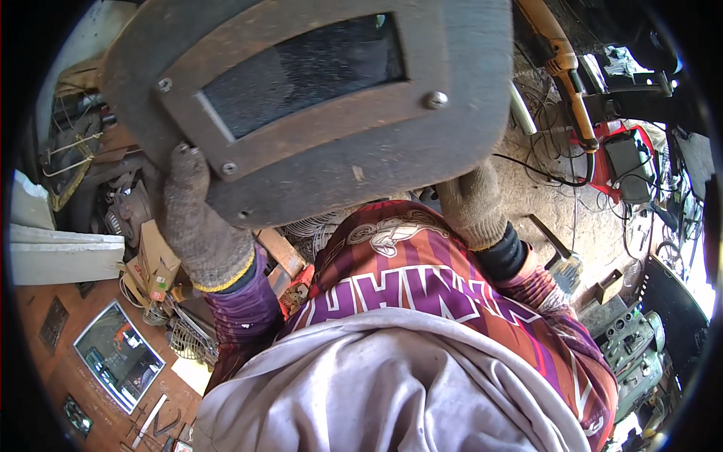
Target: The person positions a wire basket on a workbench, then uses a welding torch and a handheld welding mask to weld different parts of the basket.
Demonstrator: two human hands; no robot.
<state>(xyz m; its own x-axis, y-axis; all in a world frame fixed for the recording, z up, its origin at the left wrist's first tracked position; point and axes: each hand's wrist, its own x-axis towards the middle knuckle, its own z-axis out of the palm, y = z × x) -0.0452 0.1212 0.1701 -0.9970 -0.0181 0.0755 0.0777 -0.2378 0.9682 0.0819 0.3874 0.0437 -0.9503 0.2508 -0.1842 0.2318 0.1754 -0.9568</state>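
A dark grey welding shield (339, 166) fills the upper middle of the head view, raised in front of my chest. Its dark glass window (301, 79) sits in a brown frame fixed with screws. My left hand (199, 218), in a worn grey knit glove, grips the shield's lower left edge with the thumb over the near face. At the lower right edge my right hand (476, 207), gloved alike, is closed on the shield; its fingertips are hidden behind the plate. A pale cloth (392, 377) drapes over my maroon patterned shirt (392, 264).
An orange power tool (561, 56) and loose cables lie at the upper right, near a red case (648, 151). A greenish machine (633, 350) stands lower right. On the left are white blocks (68, 256), a cardboard box (154, 264) and a glass pane (120, 354) on a brown surface.
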